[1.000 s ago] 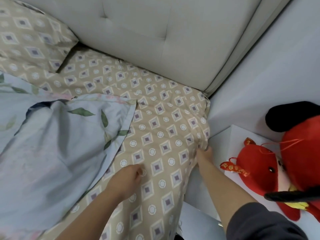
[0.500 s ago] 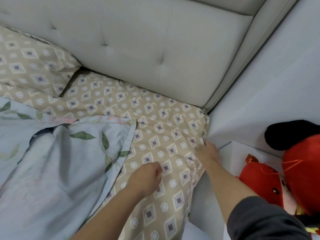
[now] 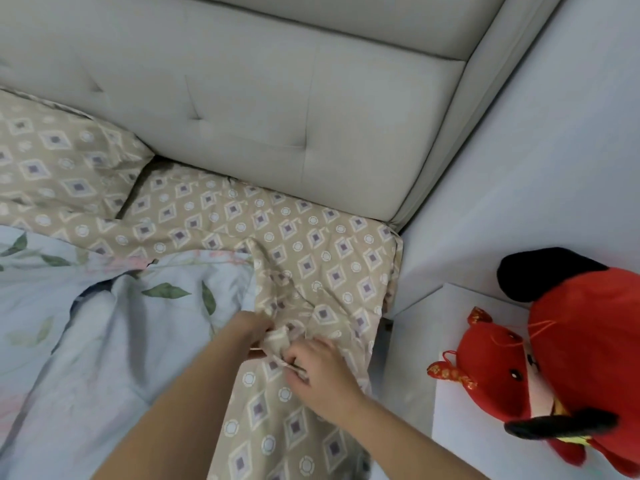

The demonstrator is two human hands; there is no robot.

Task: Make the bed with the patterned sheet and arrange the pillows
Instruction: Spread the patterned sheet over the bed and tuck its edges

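as the sheet lies now: the patterned sheet point(image 3: 311, 244) covers the mattress from the base of the headboard point(image 3: 277, 116) outward. it is fairly smooth near the headboard and rucked into creases farther out, toward its right end.
left hand: the left hand point(image 3: 254, 329) has its fingers curled into a raised bunch of the sheet, well out from the headboard; the fingertips are hidden in the cloth.
right hand: the right hand point(image 3: 322, 372) pinches the same bunch from the other side, thumb and fingers closed on a fold, just beside the left hand.
step in hand: probably gathering slack near the bed's side edge so it can be drawn flat or tucked.
doing it well: pull the fold away from the headboard and toward the side edge evenly with both hands, so the diamonds run straight. the corner at the headboard's right end should not be dragged loose. then press the creases flat.
watch for: the floral quilt point(image 3: 104, 341), farther from the headboard on the left, overlaps the sheet and may drag along with it; lift it clear first.
pillow: one pillow point(image 3: 62, 168) in the same pattern leans against the headboard's left part; arranging looks not yet done.
writing: none readable. the red plush toys point(image 3: 571, 358) on the white desk point(image 3: 443, 327), off the headboard's right end, carry gold trim too blurred to read.
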